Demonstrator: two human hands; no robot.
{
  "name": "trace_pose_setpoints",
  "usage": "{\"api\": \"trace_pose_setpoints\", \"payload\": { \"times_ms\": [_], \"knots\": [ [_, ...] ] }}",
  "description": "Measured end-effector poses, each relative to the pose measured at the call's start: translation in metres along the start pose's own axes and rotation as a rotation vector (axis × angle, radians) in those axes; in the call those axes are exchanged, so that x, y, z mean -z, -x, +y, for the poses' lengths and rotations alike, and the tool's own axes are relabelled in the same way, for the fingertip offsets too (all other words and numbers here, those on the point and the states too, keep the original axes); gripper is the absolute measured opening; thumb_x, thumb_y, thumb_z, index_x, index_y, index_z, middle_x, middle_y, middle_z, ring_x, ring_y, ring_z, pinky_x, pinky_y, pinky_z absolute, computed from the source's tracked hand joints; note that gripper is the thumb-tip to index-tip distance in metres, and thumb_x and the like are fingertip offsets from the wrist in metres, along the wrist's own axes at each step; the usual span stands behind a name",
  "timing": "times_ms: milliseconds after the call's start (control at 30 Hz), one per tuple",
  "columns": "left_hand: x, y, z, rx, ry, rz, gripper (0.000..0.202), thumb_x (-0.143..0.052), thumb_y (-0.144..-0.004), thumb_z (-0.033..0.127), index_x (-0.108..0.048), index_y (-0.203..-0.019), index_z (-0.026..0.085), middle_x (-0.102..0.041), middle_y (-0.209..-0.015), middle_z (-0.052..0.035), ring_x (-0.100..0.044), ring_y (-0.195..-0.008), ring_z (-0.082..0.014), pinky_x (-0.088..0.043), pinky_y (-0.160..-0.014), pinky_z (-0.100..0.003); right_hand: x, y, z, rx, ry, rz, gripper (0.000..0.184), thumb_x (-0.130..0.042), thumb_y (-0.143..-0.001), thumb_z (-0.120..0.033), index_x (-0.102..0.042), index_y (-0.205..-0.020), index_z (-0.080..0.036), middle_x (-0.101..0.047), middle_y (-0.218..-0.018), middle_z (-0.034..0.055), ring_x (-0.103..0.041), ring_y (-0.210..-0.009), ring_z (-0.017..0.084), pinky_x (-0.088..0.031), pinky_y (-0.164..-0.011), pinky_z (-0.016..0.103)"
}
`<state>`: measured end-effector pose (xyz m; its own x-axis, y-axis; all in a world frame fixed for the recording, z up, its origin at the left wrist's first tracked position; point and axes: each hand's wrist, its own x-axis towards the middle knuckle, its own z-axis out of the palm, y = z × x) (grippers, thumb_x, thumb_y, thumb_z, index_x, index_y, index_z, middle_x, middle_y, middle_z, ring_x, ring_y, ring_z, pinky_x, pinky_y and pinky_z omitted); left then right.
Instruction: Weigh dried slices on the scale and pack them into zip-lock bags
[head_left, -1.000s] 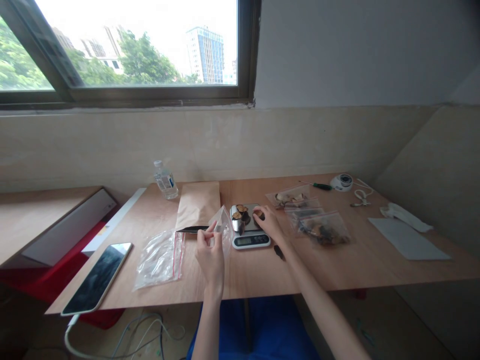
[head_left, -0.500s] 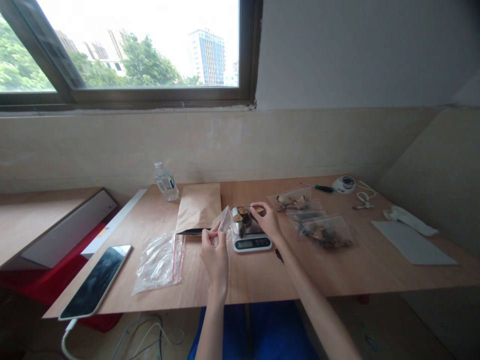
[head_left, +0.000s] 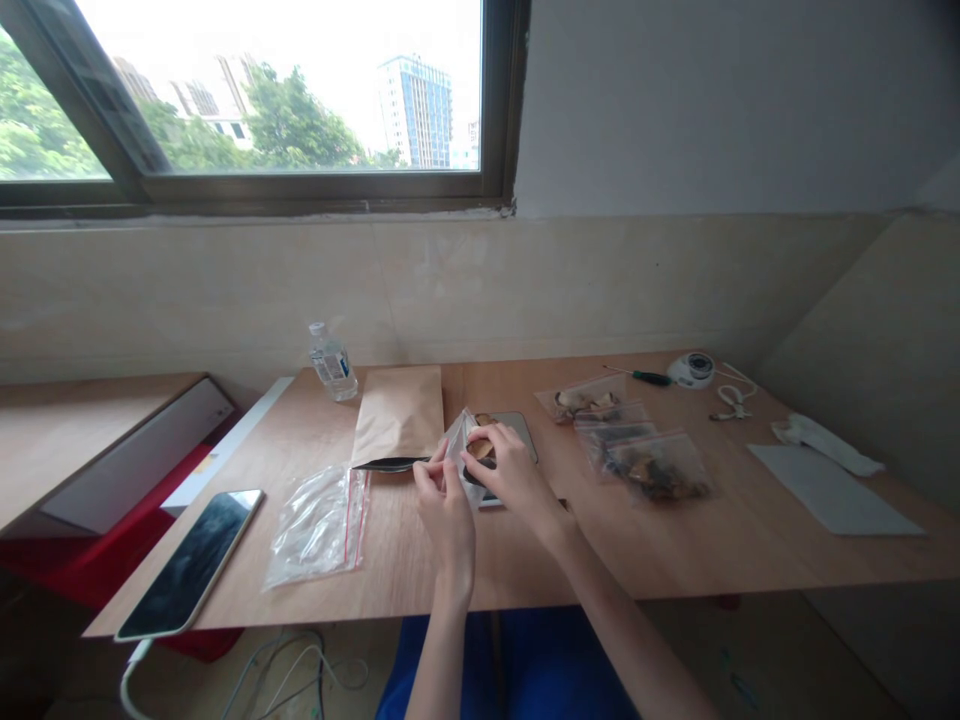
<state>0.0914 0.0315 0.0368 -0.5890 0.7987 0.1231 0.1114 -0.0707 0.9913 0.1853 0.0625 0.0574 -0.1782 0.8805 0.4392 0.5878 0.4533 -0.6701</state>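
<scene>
My left hand [head_left: 444, 500] pinches the mouth of a small clear zip bag [head_left: 457, 440] and holds it upright just left of a small kitchen scale [head_left: 517, 430]. My right hand [head_left: 508, 474] is closed on a brown dried piece [head_left: 484, 447] right at the bag's opening, and it covers the scale's front and display. More dark pieces lie on the scale's plate, mostly hidden behind the hand.
A brown paper envelope [head_left: 399, 410] and a dark flat tool [head_left: 386, 464] lie left of the scale. Empty zip bags [head_left: 319, 520], a phone [head_left: 186, 564] and a water bottle [head_left: 330, 362] are further left. Filled zip bags [head_left: 649, 463], a screwdriver [head_left: 643, 377] and white paper [head_left: 832, 488] lie right.
My right hand took a piece from the scale's plate and moved left to the bag's mouth. My left hand kept the bag held up, shifting slightly right.
</scene>
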Motion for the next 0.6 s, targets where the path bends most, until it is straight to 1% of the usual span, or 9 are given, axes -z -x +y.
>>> {"api": "trace_pose_setpoints", "payload": {
  "times_ms": [100, 167, 233, 300, 333, 400, 500, 533, 600],
  "knots": [
    [0.000, 0.003, 0.002, -0.012, 0.049, -0.020, 0.019, -0.050, -0.081, 0.034, -0.043, -0.070, 0.021, -0.066, -0.099, -0.0095, -0.062, -0.092, -0.0223, -0.046, -0.073, -0.031, 0.001, 0.000, -0.004, 0.041, 0.024, -0.122, 0.009, -0.053, -0.084, -0.025, -0.058, -0.090, -0.020, -0.059, -0.094, 0.0068, -0.056, -0.093, 0.022, -0.045, -0.083, 0.036],
    [-0.001, 0.005, 0.002, -0.017, 0.068, -0.044, 0.019, -0.050, -0.081, 0.034, -0.043, -0.069, 0.020, -0.066, -0.100, -0.0098, -0.061, -0.093, -0.0223, -0.046, -0.073, -0.031, 0.001, -0.001, -0.008, 0.051, -0.019, -0.177, 0.011, -0.050, -0.086, -0.023, -0.059, -0.093, -0.020, -0.058, -0.097, 0.0066, -0.057, -0.095, 0.020, -0.045, -0.084, 0.035],
    [0.000, 0.006, 0.001, 0.000, 0.080, -0.053, 0.019, -0.050, -0.081, 0.035, -0.044, -0.071, 0.020, -0.065, -0.102, -0.0101, -0.062, -0.088, -0.0213, -0.047, -0.070, -0.030, 0.001, -0.002, -0.012, 0.047, -0.093, -0.201, 0.014, -0.048, -0.087, -0.021, -0.059, -0.095, -0.020, -0.060, -0.099, 0.0055, -0.058, -0.093, 0.018, -0.045, -0.084, 0.032],
    [0.001, 0.006, 0.000, 0.031, 0.089, -0.040, 0.019, -0.049, -0.081, 0.037, -0.045, -0.074, 0.019, -0.065, -0.101, -0.0095, -0.063, -0.081, -0.0194, -0.047, -0.067, -0.029, 0.001, -0.004, -0.013, 0.034, -0.187, -0.202, 0.017, -0.046, -0.088, -0.022, -0.060, -0.098, -0.021, -0.062, -0.098, 0.0039, -0.060, -0.086, 0.015, -0.047, -0.079, 0.029],
    [0.002, 0.005, -0.001, 0.041, 0.097, -0.025, 0.019, -0.049, -0.081, 0.037, -0.045, -0.075, 0.019, -0.065, -0.098, -0.0089, -0.063, -0.079, -0.0187, -0.047, -0.065, -0.029, 0.001, -0.005, -0.011, 0.025, -0.235, -0.175, 0.019, -0.045, -0.088, -0.023, -0.060, -0.100, -0.021, -0.063, -0.098, 0.0034, -0.060, -0.082, 0.015, -0.047, -0.076, 0.028],
    [0.005, 0.002, -0.003, 0.037, 0.118, 0.013, 0.018, -0.049, -0.081, 0.036, -0.045, -0.074, 0.020, -0.066, -0.093, -0.0072, -0.063, -0.077, -0.0178, -0.047, -0.065, -0.029, 0.002, -0.007, -0.003, 0.001, -0.311, -0.043, 0.022, -0.041, -0.090, -0.027, -0.059, -0.102, -0.021, -0.063, -0.098, 0.0038, -0.061, -0.079, 0.014, -0.048, -0.073, 0.027],
    [0.010, -0.003, -0.005, 0.015, 0.135, 0.047, 0.017, -0.051, -0.080, 0.035, -0.045, -0.073, 0.020, -0.066, -0.084, -0.0047, -0.063, -0.077, -0.0176, -0.047, -0.067, -0.029, -0.003, -0.008, 0.022, -0.049, -0.261, 0.189, 0.027, -0.035, -0.091, -0.031, -0.058, -0.099, -0.020, -0.062, -0.098, 0.0067, -0.060, -0.087, 0.017, -0.048, -0.078, 0.030],
    [0.012, -0.004, -0.006, 0.015, 0.136, 0.049, 0.017, -0.051, -0.080, 0.035, -0.044, -0.073, 0.020, -0.066, -0.082, -0.0043, -0.063, -0.077, -0.0175, -0.047, -0.068, -0.029, -0.007, -0.007, 0.032, -0.061, -0.192, 0.211, 0.026, -0.036, -0.090, -0.032, -0.058, -0.098, -0.019, -0.062, -0.098, 0.0081, -0.058, -0.091, 0.019, -0.047, -0.081, 0.033],
    [0.013, -0.005, -0.007, 0.018, 0.142, 0.052, 0.018, -0.051, -0.080, 0.035, -0.043, -0.072, 0.020, -0.067, -0.084, -0.0050, -0.063, -0.077, -0.0173, -0.047, -0.068, -0.029, -0.019, -0.004, 0.052, -0.072, -0.011, 0.160, 0.027, -0.044, -0.086, -0.035, -0.057, -0.104, -0.018, -0.059, -0.104, 0.0115, -0.054, -0.101, 0.024, -0.044, -0.088, 0.039]
  ]
}}
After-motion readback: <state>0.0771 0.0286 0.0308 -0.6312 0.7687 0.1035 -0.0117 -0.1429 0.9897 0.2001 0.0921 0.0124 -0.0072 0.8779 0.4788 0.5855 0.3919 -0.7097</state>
